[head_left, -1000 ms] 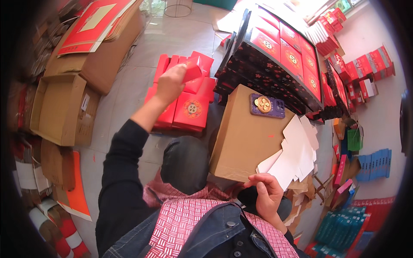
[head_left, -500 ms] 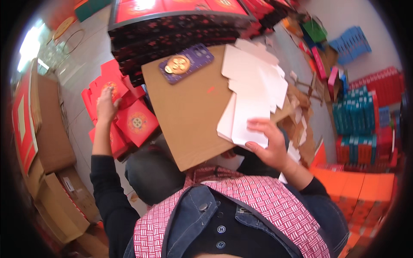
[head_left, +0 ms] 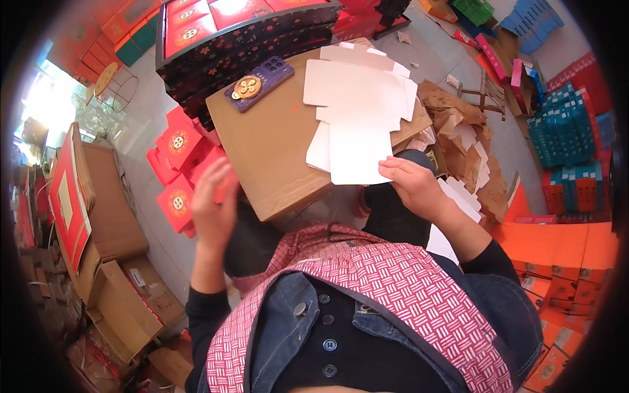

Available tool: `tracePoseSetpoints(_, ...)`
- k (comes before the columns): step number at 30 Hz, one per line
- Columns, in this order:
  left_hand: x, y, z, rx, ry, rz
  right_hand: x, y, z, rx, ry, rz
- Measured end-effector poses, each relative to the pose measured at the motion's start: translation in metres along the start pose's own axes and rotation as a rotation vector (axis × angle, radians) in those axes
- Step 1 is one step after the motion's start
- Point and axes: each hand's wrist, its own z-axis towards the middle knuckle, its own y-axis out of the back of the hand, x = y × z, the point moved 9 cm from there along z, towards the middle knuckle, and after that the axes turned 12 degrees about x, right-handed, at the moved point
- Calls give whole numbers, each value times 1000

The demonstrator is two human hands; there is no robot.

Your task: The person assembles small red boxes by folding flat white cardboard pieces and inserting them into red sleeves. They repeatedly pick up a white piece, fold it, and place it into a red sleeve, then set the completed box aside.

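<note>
A stack of white die-cut cardboard blanks (head_left: 363,98) lies on a brown cardboard box (head_left: 268,157) in front of me. My right hand (head_left: 419,187) pinches the near right corner of the top blank between thumb and fingers. Left of the box, my left hand (head_left: 215,200) is raised in the air, a little blurred, its fingers stretched and nothing visible in them. Behind it, partly hidden, several red boxes with round gold emblems (head_left: 177,141) are heaped on the floor.
A purple phone (head_left: 265,82) with a round gold ornament rests on the box's far left. Beyond stand dark floral trays (head_left: 229,62) of red boxes. Crumpled brown paper (head_left: 452,118) lies to the right, near orange boxes (head_left: 557,242). Opened cartons (head_left: 124,314) stand at left.
My left hand has come away from the heaped red boxes, toward me and to the right. My right hand has gone from lying on the blanks to gripping a corner.
</note>
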Motion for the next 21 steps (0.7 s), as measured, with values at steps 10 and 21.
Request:
tracePoseSetpoints(10,-166,-98,47,365,-466,-556,47,74,-101,-717,178,99)
tracePoseSetpoints(21,-205,-123,2,669,-175,-1350,-52,-86,-70,-84,-53,2379)
